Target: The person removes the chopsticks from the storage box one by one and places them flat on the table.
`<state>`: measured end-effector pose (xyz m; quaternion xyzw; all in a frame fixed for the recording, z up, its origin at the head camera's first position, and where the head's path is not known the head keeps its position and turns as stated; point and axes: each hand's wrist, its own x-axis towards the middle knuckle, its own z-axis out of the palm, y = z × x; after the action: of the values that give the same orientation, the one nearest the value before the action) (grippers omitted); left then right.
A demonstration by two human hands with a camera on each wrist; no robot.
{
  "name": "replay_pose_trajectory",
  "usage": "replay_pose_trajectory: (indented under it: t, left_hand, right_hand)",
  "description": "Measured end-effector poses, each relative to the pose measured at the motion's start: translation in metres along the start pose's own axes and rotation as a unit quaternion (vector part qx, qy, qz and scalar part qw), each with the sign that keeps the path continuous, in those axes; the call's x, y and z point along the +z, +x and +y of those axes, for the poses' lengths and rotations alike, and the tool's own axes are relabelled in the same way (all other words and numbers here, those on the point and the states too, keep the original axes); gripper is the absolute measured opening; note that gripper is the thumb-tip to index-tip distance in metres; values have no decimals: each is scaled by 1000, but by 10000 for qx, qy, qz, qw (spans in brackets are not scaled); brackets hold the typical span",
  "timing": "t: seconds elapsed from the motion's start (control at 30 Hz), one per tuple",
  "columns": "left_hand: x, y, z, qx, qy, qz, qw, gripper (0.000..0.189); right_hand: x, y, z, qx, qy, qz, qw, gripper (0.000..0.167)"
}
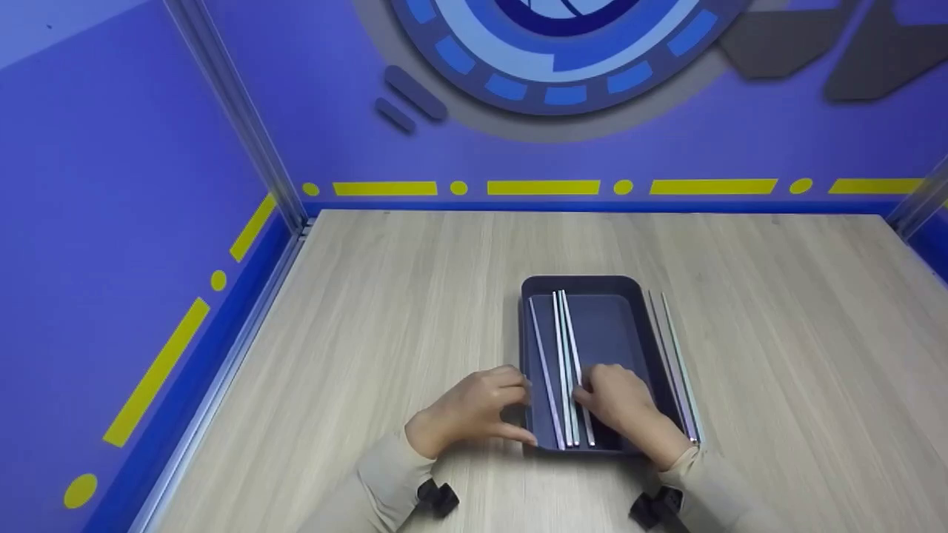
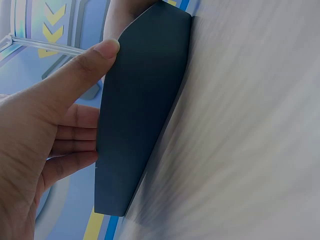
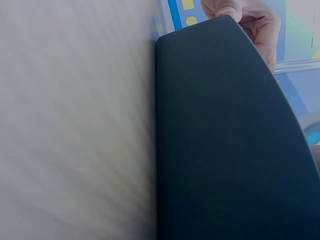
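Observation:
A dark grey rectangular tray lies on the table with several slim metallic chopsticks lengthwise in its left half. My left hand holds the tray's near left corner: in the left wrist view the thumb lies at the rim and the fingers bend to its edge. Inside the tray, my right hand has its fingers curled down at the rightmost chopstick and pinches it; the fingertips are mostly hidden. The tray's wall fills much of the right wrist view.
Two more chopsticks lie on the wood-grained table along the tray's right side, partly beside my right forearm. A blue panel with yellow marks stands behind the table, and another closes the left side.

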<state>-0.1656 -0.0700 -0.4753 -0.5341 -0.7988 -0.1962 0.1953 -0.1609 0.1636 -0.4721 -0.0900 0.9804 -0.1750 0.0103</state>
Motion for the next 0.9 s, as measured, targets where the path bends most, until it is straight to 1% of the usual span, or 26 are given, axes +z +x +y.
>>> replay_pose_trajectory:
  t: [0.37, 0.6, 0.9]
  left_hand:
    - [2, 0, -2, 109, -67, 100, 9999, 46]
    - [1, -1, -2, 87, -40, 69, 9999, 46]
    - [1, -2, -2, 95, -60, 133, 9998, 46]
  right_hand:
    - [-1, 0, 3, 80, 130, 0, 9999, 34]
    - [-3, -1, 4, 142, 275, -9, 9995, 36]
    - [-7, -2, 7, 80, 280, 81, 9995, 37]
